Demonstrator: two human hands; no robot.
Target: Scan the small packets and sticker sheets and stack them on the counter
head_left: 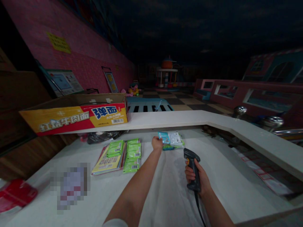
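Observation:
My left hand reaches to the back of the white counter, its fingers closed on the left edge of a blue and white packet. Beneath that packet lie other packets with green and blue edges. In my right hand is a black barcode scanner, held upright by its handle, its head angled toward the packets but apart from them. A cable runs down from it. Left of my arm, green packets lie in a column, with more green packets on a yellow booklet stack.
A raised white ledge borders the counter at the back and right. On it stands a red and yellow cardboard box. A red package lies at the left front. A black plastic bag is tucked under the ledge.

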